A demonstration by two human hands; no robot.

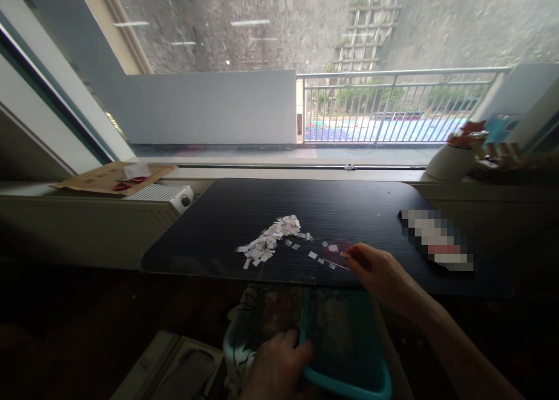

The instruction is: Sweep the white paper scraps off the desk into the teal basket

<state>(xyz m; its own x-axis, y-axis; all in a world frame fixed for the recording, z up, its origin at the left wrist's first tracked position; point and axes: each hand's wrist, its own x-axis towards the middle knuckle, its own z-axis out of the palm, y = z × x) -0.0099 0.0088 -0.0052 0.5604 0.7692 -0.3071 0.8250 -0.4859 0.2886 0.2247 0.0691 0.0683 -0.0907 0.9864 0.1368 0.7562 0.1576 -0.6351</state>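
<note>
At the table's front edge, my right hand [378, 275] is closed in a pinch beside a reddish see-through disc [332, 257]. What lies between its fingertips is too small to name. A few small white paper pieces [313, 255] lie on and around that disc. To the left, a long heap of similar paper scraps [273, 237] spreads over the dark table [218, 211]. Below the table edge, my left hand [279, 365] is curled at the near left rim of a teal bin [386, 377], whose inside is dim.
A blurred-out object [437, 240] lies at the table's right. Red-handled scissors [131, 183] rest on brown paper [96, 176] on the sill, above a white radiator [161, 195]. A white pot [449, 161] stands on the sill at right. A box [174, 365] sits low at left.
</note>
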